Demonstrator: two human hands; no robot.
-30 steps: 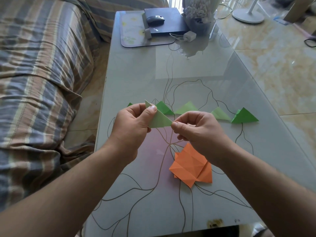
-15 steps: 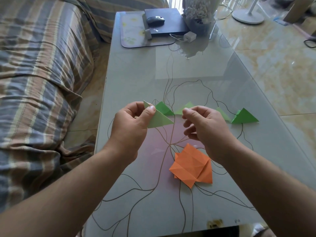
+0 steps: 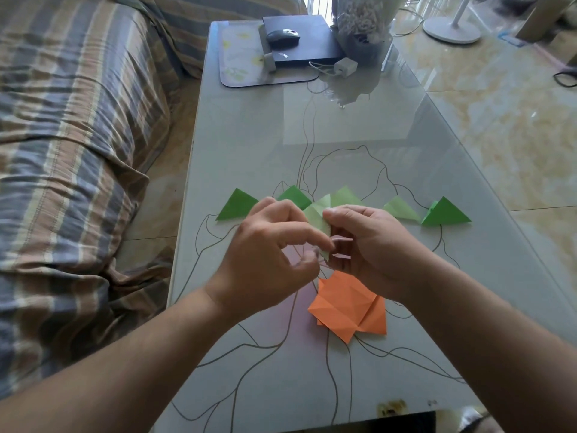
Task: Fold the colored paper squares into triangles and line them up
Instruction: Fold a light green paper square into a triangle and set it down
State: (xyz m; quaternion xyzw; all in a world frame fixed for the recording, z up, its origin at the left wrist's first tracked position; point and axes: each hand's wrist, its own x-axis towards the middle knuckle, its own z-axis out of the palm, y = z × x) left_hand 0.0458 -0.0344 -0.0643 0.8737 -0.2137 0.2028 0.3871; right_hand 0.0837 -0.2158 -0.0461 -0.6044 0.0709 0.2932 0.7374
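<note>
A pale green folded paper [image 3: 319,217] is held above the table between both hands. My right hand [image 3: 371,245] pinches its right side with thumb and fingers. My left hand [image 3: 268,254] touches its lower left edge with curled fingertips, slightly blurred. Behind the hands a row of green triangles lies on the glass table [image 3: 359,145]: a dark one at far left [image 3: 239,205], a dark one [image 3: 293,196], a pale one [image 3: 345,195], a pale one [image 3: 401,209] and a dark one at far right [image 3: 445,212]. A stack of creased orange paper squares [image 3: 349,306] lies just below my hands.
At the table's far end sit a mouse pad [image 3: 243,57], a black box [image 3: 299,39] with a mouse [image 3: 282,35] on it, a white charger [image 3: 345,66] and a pot of white flowers [image 3: 362,23]. A striped sofa [image 3: 68,135] runs along the left edge.
My hands have come together. The pale green paper has turned from flat in my left hand to upright between both hands, and my right hand has taken hold of it.
</note>
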